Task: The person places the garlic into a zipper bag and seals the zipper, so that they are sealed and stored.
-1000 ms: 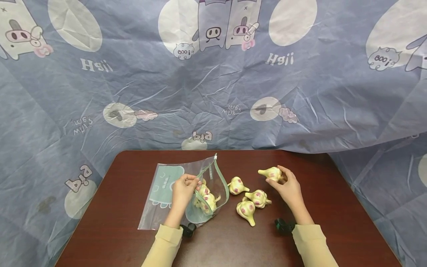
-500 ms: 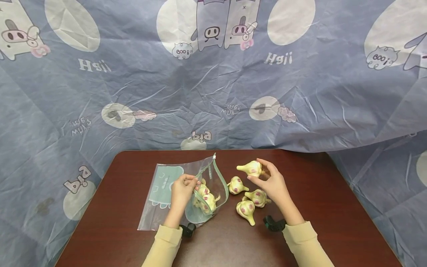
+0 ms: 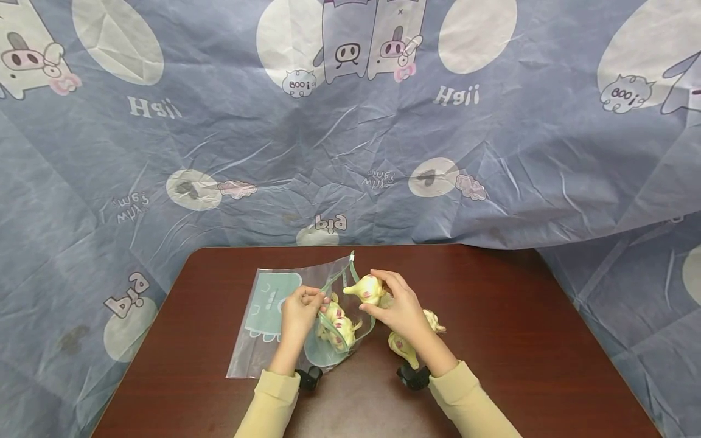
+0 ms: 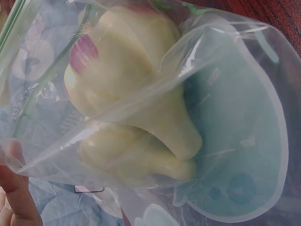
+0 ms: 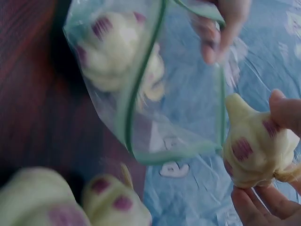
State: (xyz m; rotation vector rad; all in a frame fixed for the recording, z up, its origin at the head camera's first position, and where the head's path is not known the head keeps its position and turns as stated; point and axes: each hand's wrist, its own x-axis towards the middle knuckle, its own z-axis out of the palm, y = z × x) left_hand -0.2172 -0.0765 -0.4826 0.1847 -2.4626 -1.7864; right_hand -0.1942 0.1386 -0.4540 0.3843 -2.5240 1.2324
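My left hand [image 3: 300, 313] pinches the near edge of a clear zip bag [image 3: 241, 359] with a green rim, holding its mouth apart. Inside the bag lie garlic bulbs [image 3: 344, 331], pale with purple patches; the left wrist view shows two garlic bulbs [image 4: 127, 56] through the plastic. Between thumb and fingers, my right hand [image 3: 402, 307] grips another garlic bulb [image 3: 368, 290] at the bag's mouth, its stem pointing left. In the right wrist view this held garlic bulb [image 5: 256, 146] is beside the green rim [image 5: 183, 154].
Below my right forearm, more garlic bulbs [image 3: 402, 347] rest on the dark red-brown table [image 3: 520, 328], partly hidden by the arm. A blue patterned cloth [image 3: 306, 152] hangs behind the table. Each wrist wears a black camera [image 3: 414, 377].
My right hand has carried its garlic bulb leftward from the table's right side to the bag's mouth. The left hand and the bag have stayed almost still.
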